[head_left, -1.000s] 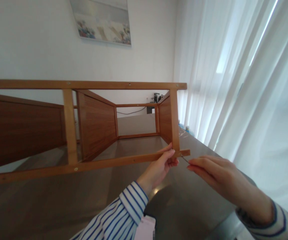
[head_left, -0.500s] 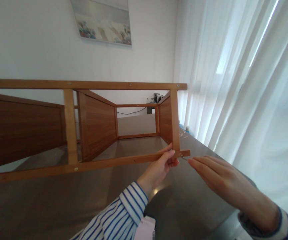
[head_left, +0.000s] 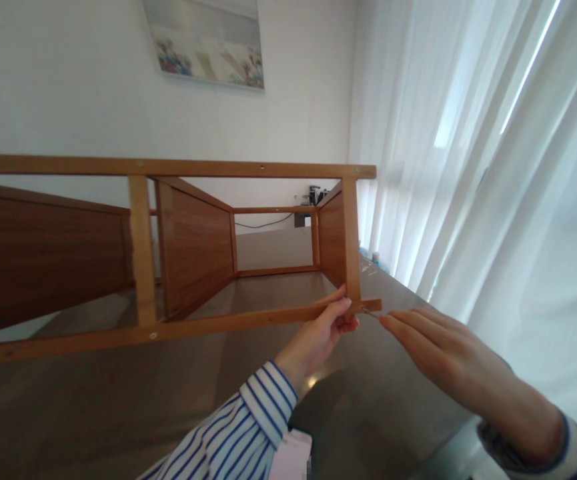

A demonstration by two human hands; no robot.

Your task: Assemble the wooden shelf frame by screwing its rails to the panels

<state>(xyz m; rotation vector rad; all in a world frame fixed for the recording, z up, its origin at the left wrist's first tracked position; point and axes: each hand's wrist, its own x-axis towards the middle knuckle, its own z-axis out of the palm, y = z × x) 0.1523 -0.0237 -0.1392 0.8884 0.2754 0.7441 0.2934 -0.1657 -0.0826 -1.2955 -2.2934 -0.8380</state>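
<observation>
A brown wooden shelf frame (head_left: 178,240) lies on its side on a grey table (head_left: 118,400). My left hand (head_left: 321,333) grips the lower rail of the frame near its right end, fingers wrapped round the wood. My right hand (head_left: 438,350) is just right of that rail end, fingers pinched on a thin metal tool (head_left: 369,313) whose tip meets the rail end. Both sleeves are white with blue stripes.
White curtains (head_left: 468,147) hang along the right side, close to the table edge. A painting (head_left: 203,43) hangs on the white wall behind. Small dark items and a cable (head_left: 313,197) sit at the far end of the table.
My right hand has turned slightly at the wrist and risen a little while staying on the thin tool. My left hand and the frame have not moved.
</observation>
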